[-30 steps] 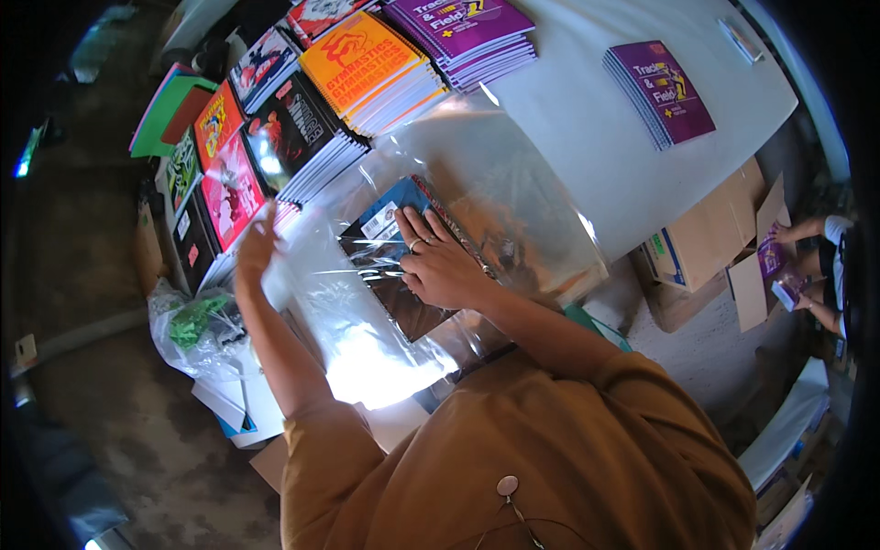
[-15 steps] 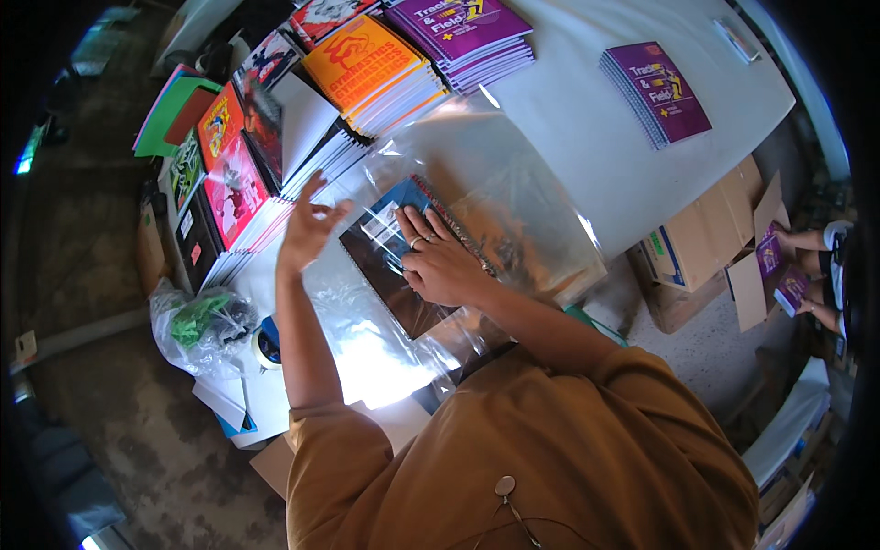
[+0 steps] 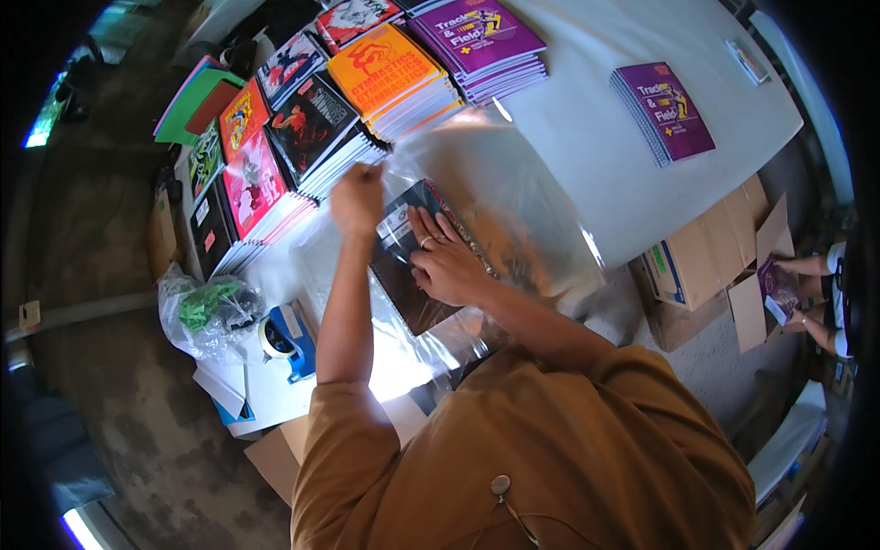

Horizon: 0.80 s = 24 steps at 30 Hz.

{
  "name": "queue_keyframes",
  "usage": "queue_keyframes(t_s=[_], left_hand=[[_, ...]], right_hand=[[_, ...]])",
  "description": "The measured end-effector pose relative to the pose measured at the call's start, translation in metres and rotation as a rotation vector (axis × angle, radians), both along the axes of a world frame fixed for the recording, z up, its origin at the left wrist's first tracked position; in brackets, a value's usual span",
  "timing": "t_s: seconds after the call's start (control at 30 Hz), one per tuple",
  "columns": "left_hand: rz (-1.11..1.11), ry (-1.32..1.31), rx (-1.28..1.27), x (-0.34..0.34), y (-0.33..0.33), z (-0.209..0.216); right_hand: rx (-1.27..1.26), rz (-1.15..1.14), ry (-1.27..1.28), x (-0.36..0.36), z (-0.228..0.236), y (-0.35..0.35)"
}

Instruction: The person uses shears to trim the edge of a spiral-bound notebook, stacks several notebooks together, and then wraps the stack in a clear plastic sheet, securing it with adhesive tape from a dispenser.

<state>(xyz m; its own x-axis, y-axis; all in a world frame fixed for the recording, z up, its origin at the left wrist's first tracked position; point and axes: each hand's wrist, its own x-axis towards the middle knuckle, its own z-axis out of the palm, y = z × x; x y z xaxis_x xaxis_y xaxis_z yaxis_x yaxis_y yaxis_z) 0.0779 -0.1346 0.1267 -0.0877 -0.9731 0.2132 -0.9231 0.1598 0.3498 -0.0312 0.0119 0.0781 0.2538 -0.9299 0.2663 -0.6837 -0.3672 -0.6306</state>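
Observation:
A dark spiral notebook [image 3: 408, 291] with a pale label lies on a clear plastic sheet [image 3: 541, 197] in the middle of the table. My right hand [image 3: 451, 266], a ring on one finger, rests flat on the notebook, fingers stretched across its cover. To the left and slightly farther away, my left hand [image 3: 356, 202] is raised, its fingers closed at the edge of the plastic; motion blurs it somewhat. The film rises in loose folds between that hand and the notebook's left side.
Stacked notebooks with orange [image 3: 380, 64], purple [image 3: 477, 37] and pink [image 3: 252, 183] covers line the far left. One purple notebook [image 3: 665, 115] lies at right. A blue tape dispenser [image 3: 298, 344] and crumpled plastic bag [image 3: 197, 316] are near left. Beyond an open cardboard box [image 3: 710, 243], another person handles notebooks.
My left hand has moved right and away from me, its fingers closing and the plastic lifting with it. A raised black cover on the stack now lies flat. My right hand stays on the notebook.

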Motion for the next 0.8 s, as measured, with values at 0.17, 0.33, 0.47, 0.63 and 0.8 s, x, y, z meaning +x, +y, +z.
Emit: queue_keyframes(t_s=[0.17, 0.33, 0.47, 0.63, 0.8], left_hand=[[0.143, 0.374, -0.176, 0.035, 0.053, 0.011], [0.002, -0.200, 0.174, 0.030, 0.133, -0.049], [-0.064, -0.289, 0.149, 0.020, 0.129, -0.047], [-0.122, -0.249, 0.134, 0.026, 0.120, -0.054], [0.046, -0.269, 0.121, 0.017, 0.128, -0.046]], right_hand=[[-0.004, -0.005, 0.090, -0.008, -0.005, -0.006], [0.267, 0.098, -0.454, -0.015, -0.004, -0.013], [0.160, 0.150, -0.342, -0.008, 0.007, -0.011], [0.145, 0.372, 0.104, 0.000, 0.000, -0.035], [0.345, 0.577, 0.010, -0.015, -0.010, -0.061]])
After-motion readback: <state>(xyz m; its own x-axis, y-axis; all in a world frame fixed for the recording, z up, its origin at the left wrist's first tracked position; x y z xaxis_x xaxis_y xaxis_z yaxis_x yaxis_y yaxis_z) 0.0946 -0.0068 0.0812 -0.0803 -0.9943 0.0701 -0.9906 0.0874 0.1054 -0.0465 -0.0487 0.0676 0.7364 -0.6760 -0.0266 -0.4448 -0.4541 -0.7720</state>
